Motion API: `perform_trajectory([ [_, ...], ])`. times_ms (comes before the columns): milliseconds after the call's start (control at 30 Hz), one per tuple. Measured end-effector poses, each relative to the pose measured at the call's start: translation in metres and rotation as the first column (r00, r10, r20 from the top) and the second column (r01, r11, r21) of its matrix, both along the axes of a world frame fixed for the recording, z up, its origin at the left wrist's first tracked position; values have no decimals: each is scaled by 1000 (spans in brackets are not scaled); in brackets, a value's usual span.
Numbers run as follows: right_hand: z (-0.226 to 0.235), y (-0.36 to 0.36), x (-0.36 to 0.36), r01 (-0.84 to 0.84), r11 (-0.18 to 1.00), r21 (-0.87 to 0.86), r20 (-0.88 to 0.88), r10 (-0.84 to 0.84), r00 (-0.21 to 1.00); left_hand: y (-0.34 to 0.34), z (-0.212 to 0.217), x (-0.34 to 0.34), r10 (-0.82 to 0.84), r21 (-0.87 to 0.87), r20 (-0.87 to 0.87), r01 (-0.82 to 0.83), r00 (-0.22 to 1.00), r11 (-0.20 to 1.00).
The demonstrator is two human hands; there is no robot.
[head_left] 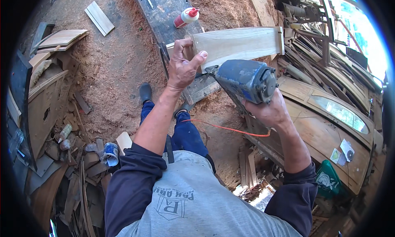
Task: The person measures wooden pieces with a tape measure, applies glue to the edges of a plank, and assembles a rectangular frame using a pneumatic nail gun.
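Note:
My right hand (269, 111) is closed round the grip of a worn blue pneumatic nail gun (242, 78), held on its side with the nose toward the left. That nose sits at the near left corner of a pale wooden box-like piece (238, 43), seemingly against it. My left hand (185, 66) grips the left end of the piece, thumb along the near side and fingers over the far side. The piece lies across a dark workbench (164, 14). An orange air hose (230, 127) runs behind the gun toward my legs.
A white glue bottle with a red cap (186, 18) stands on the bench. Wood shavings (111, 60) cover the floor. Offcuts and a paint can (110, 154) lie at the left. A wooden door with an oval pane (325, 134) and stacked strips (329, 68) are at the right.

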State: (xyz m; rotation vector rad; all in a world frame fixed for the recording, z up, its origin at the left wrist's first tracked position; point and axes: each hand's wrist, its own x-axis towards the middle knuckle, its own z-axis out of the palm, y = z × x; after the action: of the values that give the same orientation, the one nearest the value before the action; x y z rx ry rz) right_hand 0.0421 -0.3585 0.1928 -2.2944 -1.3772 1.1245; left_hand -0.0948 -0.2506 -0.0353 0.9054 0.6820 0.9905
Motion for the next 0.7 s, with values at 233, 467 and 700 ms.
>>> perform_trajectory([
  [233, -5, -1, -3, 10, 991, 135, 28, -13, 1000, -1, 11, 0, -35, -73, 70, 40, 997, 997],
  [467, 0, 1, -4, -42, 997, 58, 43, 39, 998, -1, 4, 1, -10, -1, -4, 10, 1000, 1000],
  [700, 5, 0, -5, 5, 1000, -17, 28, -5, 1000, -1, 3, -1, -18, -18, 21, 19, 1000, 1000],
])
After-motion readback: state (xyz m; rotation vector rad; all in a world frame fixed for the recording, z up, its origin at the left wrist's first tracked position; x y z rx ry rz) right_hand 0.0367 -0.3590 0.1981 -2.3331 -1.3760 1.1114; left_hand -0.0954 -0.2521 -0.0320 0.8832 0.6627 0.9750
